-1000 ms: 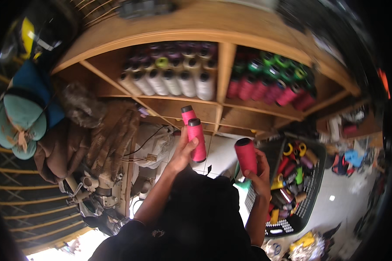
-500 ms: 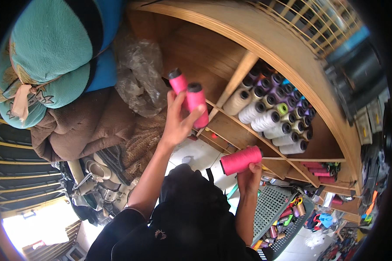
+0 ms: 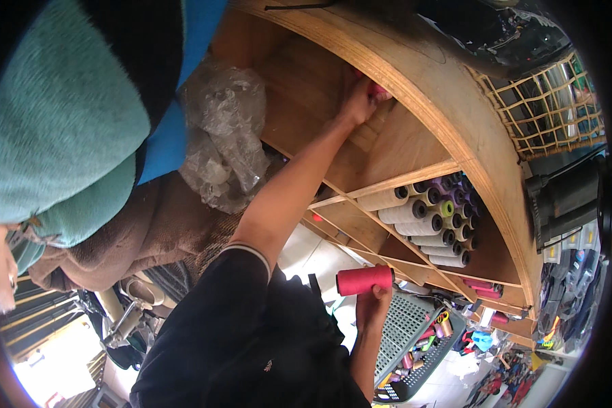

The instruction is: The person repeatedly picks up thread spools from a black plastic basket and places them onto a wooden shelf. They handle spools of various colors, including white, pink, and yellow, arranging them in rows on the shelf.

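Observation:
My left hand (image 3: 360,105) reaches deep into an upper compartment of the wooden shelf (image 3: 449,170). Its fingers are closed on pink thread spools (image 3: 381,92), which the hand and the shelf's curved front edge partly hide. Lower down, my right hand (image 3: 374,304) grips another pink thread spool (image 3: 364,280) with black ends, lying roughly sideways. Stacked in the neighbouring compartment are several white and cream thread spools (image 3: 415,228), with purple spools (image 3: 459,194) behind them and a lime one (image 3: 447,208) among them.
A crumpled clear plastic bag (image 3: 228,129) hangs at the shelf's left end. Left of it are a teal plush bundle (image 3: 68,122) and brown cloth (image 3: 122,231). Below right, a green-grey perforated basket (image 3: 401,330) holds mixed spools. More pink spools (image 3: 483,288) lie in a lower compartment.
My left hand has moved up and right into the shelf compartment with the pink spools. The right hand still holds its spool, slightly lower and further left in view. The view has shifted.

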`<state>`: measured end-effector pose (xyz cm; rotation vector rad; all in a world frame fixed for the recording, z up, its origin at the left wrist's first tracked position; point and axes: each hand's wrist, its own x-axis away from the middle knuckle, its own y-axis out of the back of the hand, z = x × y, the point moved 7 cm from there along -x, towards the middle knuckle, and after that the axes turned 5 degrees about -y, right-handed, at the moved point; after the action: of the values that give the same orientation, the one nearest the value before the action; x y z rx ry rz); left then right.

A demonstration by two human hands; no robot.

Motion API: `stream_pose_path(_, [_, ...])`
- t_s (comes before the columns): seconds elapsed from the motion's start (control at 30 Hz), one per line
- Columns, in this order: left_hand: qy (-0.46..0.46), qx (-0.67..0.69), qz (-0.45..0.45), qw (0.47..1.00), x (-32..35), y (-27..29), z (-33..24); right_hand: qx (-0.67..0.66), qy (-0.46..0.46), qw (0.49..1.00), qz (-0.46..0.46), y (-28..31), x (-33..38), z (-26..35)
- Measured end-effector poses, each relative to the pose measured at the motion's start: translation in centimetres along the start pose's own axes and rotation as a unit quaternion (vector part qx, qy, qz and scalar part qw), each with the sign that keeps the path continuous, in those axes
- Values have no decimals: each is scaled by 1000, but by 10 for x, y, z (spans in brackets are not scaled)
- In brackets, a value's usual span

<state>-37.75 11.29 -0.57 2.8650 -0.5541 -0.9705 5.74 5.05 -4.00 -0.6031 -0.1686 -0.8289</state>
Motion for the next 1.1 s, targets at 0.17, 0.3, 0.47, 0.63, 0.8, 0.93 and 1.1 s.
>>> stream_pose_path(0.17, [32, 44, 6, 998, -18, -45, 14, 16, 3, 1000, -19, -4, 13, 0])
stream_pose_path(0.3, [28, 57, 3, 998, -26, -59, 23, 74, 46, 995, -43, 11, 18, -5])
stream_pose_path(0.47, [13, 65, 8, 998, -36, -62, 25, 247, 113, 962, -12, -58, 10, 30])
stream_pose_path(0.63, [2, 72, 19, 997, -46, -40, 32, 343, 215, 910, 92, -142, -15, 42])
stream_pose_path(0.8, [3, 81, 39, 996, -53, -18, 42, 372, 323, 860, 130, -200, -47, 43])
stream_pose_path(0.93, [1, 87, 50, 995, -62, -23, 46, 378, 388, 834, 108, -227, -76, 46])
stream_pose_path(1.1, [6, 94, 49, 994, -69, -31, 50, 334, 423, 842, 21, -235, -105, 57])
